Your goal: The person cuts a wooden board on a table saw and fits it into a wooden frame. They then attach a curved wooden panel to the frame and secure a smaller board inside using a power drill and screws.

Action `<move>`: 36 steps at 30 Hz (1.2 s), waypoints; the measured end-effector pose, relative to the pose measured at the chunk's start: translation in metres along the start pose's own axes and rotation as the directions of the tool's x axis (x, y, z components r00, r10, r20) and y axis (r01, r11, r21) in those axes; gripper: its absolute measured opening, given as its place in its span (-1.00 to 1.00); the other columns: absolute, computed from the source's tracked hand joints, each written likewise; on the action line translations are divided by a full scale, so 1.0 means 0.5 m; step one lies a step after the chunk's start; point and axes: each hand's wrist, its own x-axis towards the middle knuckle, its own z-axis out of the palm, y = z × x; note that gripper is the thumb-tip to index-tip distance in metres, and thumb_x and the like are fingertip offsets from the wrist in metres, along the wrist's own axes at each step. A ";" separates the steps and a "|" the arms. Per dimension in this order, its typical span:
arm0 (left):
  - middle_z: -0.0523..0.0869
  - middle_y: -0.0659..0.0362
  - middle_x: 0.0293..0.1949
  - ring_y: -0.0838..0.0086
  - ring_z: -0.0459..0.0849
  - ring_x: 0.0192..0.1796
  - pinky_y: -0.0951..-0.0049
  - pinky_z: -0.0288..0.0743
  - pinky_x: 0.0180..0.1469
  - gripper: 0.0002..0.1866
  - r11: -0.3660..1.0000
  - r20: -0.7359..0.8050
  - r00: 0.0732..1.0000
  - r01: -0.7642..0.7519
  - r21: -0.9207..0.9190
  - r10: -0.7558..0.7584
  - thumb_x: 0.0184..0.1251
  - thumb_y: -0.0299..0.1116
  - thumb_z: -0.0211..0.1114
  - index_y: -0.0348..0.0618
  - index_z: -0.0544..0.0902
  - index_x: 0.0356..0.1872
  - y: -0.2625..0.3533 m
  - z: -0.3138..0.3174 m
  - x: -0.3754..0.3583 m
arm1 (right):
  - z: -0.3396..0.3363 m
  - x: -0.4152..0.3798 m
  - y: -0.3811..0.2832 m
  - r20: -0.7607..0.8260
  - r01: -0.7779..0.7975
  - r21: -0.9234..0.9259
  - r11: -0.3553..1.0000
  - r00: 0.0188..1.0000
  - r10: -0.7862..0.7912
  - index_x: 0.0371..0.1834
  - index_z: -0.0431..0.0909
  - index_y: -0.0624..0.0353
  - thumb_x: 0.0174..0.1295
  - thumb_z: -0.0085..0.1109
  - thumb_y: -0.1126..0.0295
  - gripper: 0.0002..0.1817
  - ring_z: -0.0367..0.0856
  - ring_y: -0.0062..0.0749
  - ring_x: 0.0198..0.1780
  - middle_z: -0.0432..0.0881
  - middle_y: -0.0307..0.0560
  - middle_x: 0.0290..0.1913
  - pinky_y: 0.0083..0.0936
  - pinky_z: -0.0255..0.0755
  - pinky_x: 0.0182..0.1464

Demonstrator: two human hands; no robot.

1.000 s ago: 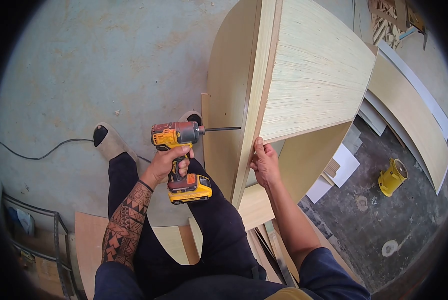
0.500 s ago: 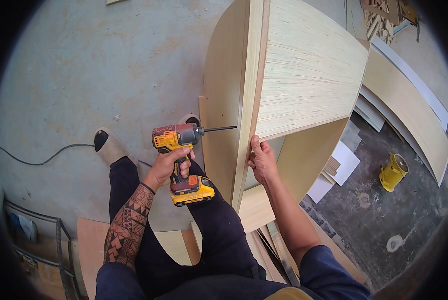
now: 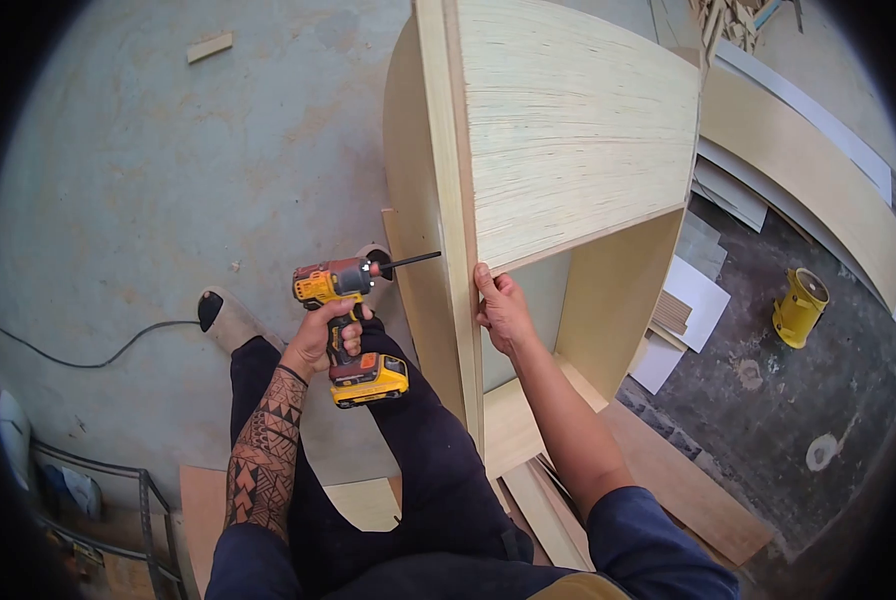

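Left hand (image 3: 326, 335) grips the yellow-and-black cordless drill (image 3: 348, 315); its bit has backed slightly off the pale plywood cabinet (image 3: 568, 150). Right hand (image 3: 503, 310) stays clamped on the edge.

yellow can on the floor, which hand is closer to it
Right. The right hand grips the cabinet edge, on the yellow can's side. The left hand holds the drill on the cabinet's far side.

Bright, even daylight fills the scene; shadows are soft and short under the cabinet (image 3: 568, 150) and drill (image 3: 343, 300); no glare; fisheye bending curves straight edges; black vignette rings the corners; focus stays sharp throughout.
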 end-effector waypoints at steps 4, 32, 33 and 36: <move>0.50 0.33 -0.57 0.55 0.49 -0.56 0.46 0.51 -0.39 -0.61 0.996 -0.134 0.991 0.004 -0.087 -0.016 0.54 0.01 0.26 -0.15 0.66 -0.06 0.008 -0.043 -0.040 | 0.005 0.019 0.019 -0.047 0.073 -0.024 0.997 0.996 -0.074 -0.19 0.46 0.13 0.45 0.33 -0.17 -0.46 0.33 -0.69 -0.55 0.50 -0.30 -0.45 -0.63 0.19 -0.60; 0.63 0.21 -0.48 0.53 0.64 -0.43 0.51 0.55 -0.27 -0.68 0.542 -0.133 0.811 -0.250 0.802 0.570 0.39 -0.34 0.35 -0.34 0.65 0.04 0.011 0.252 -0.817 | 0.340 -0.532 -0.050 0.284 -0.173 0.907 0.383 0.924 -0.257 0.04 0.56 0.19 0.49 0.32 0.42 -0.81 0.81 -0.22 0.06 0.77 -0.01 0.00 -0.29 0.74 0.15; 0.64 0.23 -0.46 0.55 0.63 -0.41 0.53 0.53 -0.26 -0.69 0.557 -0.123 0.817 -0.266 0.787 0.563 0.41 -0.35 0.35 -0.35 0.66 0.04 0.010 0.260 -0.825 | 0.335 -0.543 -0.050 0.292 -0.177 0.896 0.407 0.925 -0.242 0.03 0.56 0.19 0.50 0.31 0.42 -0.83 0.81 -0.22 0.06 0.77 -0.01 -0.01 -0.30 0.74 0.15; 0.64 0.24 -0.46 0.57 0.62 -0.41 0.53 0.52 -0.26 -0.70 0.587 -0.110 0.834 -0.281 0.759 0.541 0.43 -0.35 0.34 -0.35 0.66 0.05 0.001 0.272 -0.838 | 0.320 -0.565 -0.042 0.306 -0.192 0.896 0.400 0.921 -0.243 0.00 0.59 0.19 0.52 0.28 0.41 -0.87 0.80 -0.22 0.07 0.77 -0.03 -0.02 -0.30 0.74 0.17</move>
